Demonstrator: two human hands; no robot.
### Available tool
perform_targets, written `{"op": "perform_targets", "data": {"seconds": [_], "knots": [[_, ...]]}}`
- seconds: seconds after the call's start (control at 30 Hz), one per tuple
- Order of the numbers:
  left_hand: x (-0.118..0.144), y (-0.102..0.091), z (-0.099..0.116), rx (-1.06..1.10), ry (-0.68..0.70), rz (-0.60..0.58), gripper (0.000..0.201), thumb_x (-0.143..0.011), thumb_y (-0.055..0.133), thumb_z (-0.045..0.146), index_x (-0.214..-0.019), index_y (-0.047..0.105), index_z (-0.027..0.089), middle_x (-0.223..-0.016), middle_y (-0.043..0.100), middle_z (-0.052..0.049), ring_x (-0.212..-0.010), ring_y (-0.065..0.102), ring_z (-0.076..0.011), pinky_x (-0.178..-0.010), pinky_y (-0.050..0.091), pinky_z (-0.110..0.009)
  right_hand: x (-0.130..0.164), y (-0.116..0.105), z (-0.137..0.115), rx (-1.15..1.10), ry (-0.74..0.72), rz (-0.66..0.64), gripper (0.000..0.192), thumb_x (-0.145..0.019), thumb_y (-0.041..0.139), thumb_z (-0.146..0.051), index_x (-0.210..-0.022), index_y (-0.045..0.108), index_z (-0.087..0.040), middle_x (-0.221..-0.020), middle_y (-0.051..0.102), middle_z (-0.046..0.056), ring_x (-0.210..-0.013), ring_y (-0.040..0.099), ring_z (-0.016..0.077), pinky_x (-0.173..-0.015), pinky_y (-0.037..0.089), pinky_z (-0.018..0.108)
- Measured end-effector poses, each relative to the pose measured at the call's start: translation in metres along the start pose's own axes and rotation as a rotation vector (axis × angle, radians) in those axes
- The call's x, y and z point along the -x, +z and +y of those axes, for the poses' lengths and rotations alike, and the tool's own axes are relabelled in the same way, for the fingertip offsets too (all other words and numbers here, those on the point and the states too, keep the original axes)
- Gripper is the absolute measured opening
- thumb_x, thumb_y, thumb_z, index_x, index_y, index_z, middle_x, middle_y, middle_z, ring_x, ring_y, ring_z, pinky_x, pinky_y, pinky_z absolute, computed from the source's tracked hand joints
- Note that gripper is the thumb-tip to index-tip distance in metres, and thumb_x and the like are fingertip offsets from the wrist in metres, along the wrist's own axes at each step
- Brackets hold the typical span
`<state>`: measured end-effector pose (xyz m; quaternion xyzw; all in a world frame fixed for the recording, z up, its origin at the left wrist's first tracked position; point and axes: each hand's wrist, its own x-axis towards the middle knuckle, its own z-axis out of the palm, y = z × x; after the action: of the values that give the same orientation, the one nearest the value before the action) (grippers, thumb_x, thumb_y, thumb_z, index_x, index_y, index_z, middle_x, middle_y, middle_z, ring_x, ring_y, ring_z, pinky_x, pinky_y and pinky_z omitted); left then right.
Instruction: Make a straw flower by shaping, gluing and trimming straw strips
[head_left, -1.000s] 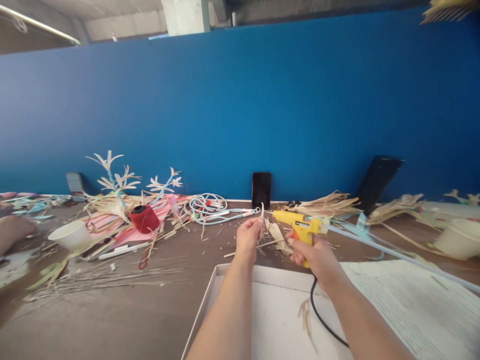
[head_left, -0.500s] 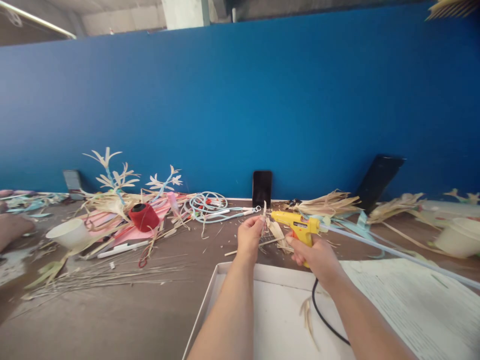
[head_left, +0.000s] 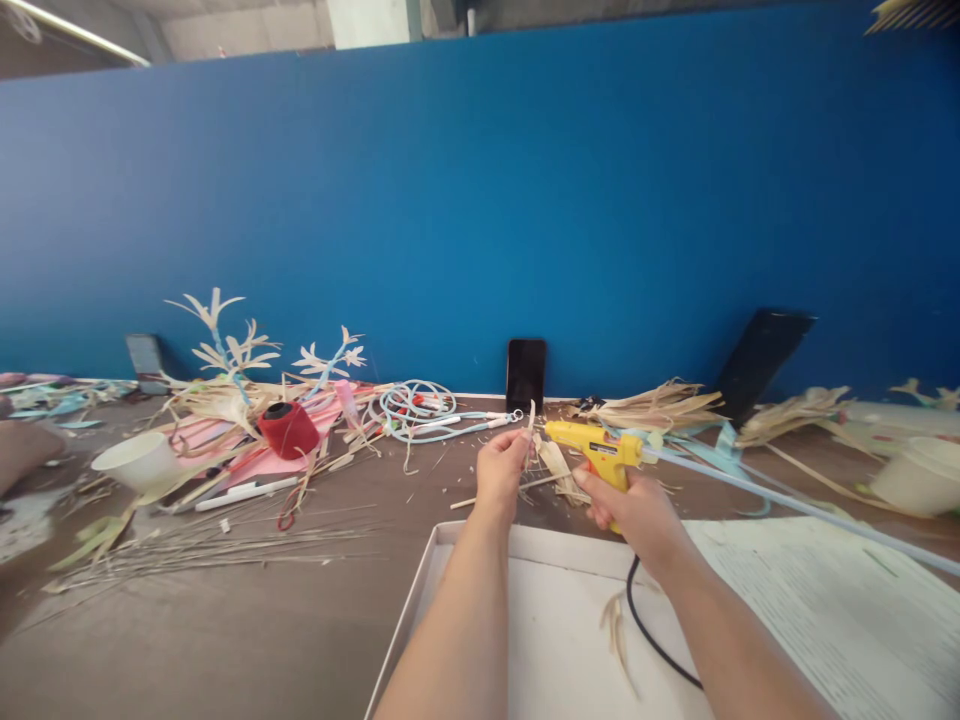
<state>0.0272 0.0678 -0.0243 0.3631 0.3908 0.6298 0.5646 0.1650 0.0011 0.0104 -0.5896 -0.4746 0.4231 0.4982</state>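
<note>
My left hand (head_left: 501,470) pinches a narrow, pale strip of dried husk (head_left: 532,416), which stands up from the fingertips. My right hand (head_left: 634,510) is wrapped round the handle of a yellow hot glue gun (head_left: 600,446). The gun's nozzle points left, a small way off the husk strip. A long whitish glue stick (head_left: 757,487) runs out of its back to the right, and a black cord (head_left: 637,620) hangs from the handle. Beneath the hands, husk scraps (head_left: 555,468) lie on the brown table.
A white box lid (head_left: 540,545) holds a husk scrap. Printed paper (head_left: 832,590) lies at right. Behind stand a phone (head_left: 526,372), a coiled blue cord (head_left: 416,412) and husk bundles (head_left: 652,405). Leftward are red thread (head_left: 288,430), a white cup (head_left: 136,465), thin sticks (head_left: 217,553) and another person's hand (head_left: 30,452).
Hardly anything differs. The glue gun and my right hand sit very slightly further right, and the view has shifted a little. Both hands keep their hold.
</note>
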Motion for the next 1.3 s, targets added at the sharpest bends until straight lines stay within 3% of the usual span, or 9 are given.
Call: {"op": "perform_targets", "data": {"seconds": [0.97,1.3], "knots": [[-0.0009,-0.0009,0.0004,-0.01,0.009,-0.001,0.031,-0.062,0.069,0.038,-0.078,0.069,0.011,-0.057,0.055,0.0,-0.049,0.039,-0.0063,-0.05,0.029,-0.021,0.003,0.0002,-0.0048,0.051,-0.012,-0.006,0.035,-0.065,0.069,-0.049,-0.076,0.063,-0.016,-0.037,0.049,-0.004,-0.036,0.046,0.0129,-0.041,0.039,0.028],[0.0009,0.0001,0.0022,0.01,-0.002,0.001,0.028,-0.062,0.069,0.035,-0.076,0.069,0.011,-0.058,0.056,0.0,-0.05,0.04,-0.0062,-0.051,0.029,-0.021,0.003,0.0001,-0.0036,0.143,-0.053,0.003,0.036,-0.067,0.066,-0.053,-0.064,0.06,-0.018,-0.035,0.048,-0.003,-0.036,0.047,0.0137,-0.041,0.039,0.028]]}}
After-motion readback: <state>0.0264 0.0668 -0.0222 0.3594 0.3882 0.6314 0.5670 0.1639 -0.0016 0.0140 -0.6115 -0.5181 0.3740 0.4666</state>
